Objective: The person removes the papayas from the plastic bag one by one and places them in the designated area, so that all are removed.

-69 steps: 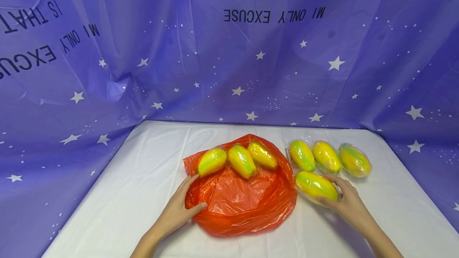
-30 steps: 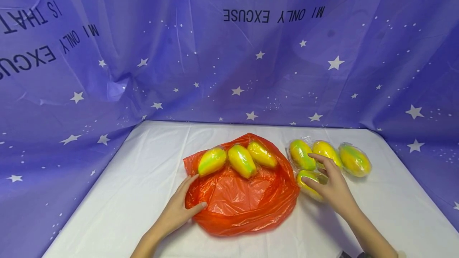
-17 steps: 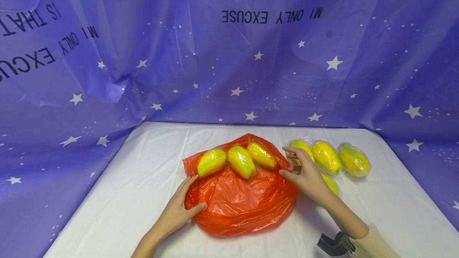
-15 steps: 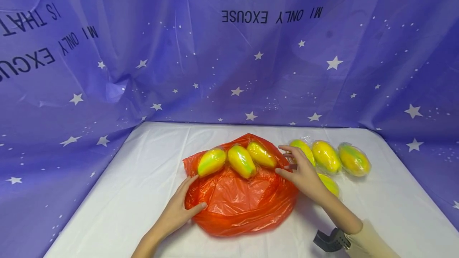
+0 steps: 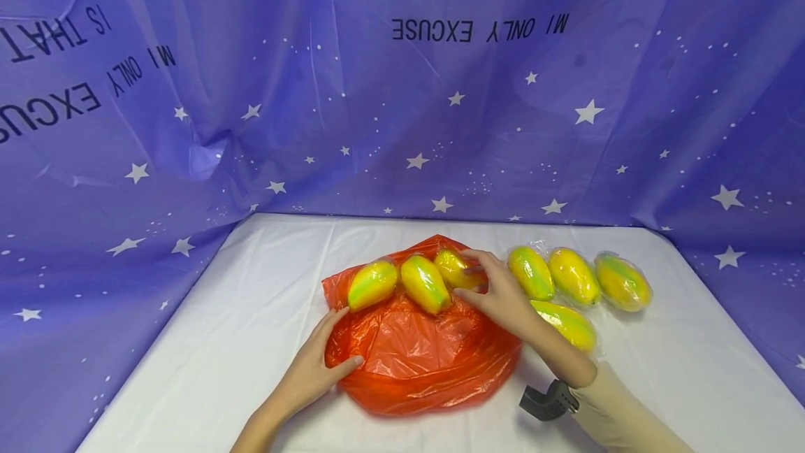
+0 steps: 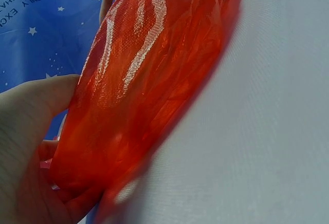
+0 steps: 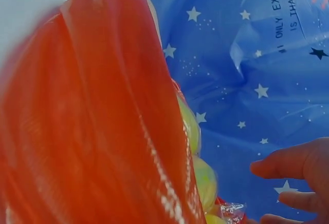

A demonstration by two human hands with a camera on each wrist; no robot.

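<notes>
A red plastic bag (image 5: 409,348) lies wide-mouthed on the white table, with three yellow-green mangoes in clear wrap along its far inner side: left (image 5: 372,285), middle (image 5: 425,284) and right (image 5: 454,268). My left hand (image 5: 314,351) holds the bag's left side; in the left wrist view its thumb (image 6: 56,90) lies against the red film, other fingers partly hidden behind it. My right hand (image 5: 503,299) reaches over the bag's right rim, fingers spread about the right mango and partly covering it. The right wrist view shows those fingers (image 7: 288,165) apart from the fruit.
Right of the bag, more wrapped mangoes rest on the table: three in a back row (image 5: 530,272) (image 5: 574,276) (image 5: 622,282) and one in front (image 5: 569,327), partly behind my right forearm. A black wrist mount (image 5: 547,400) hangs beneath the right sleeve. A purple star-printed curtain (image 5: 402,124) encloses the table.
My right hand has let go of the front mango outside the bag and moved left, over the rim to the right mango inside. The left hand stays at the bag.
</notes>
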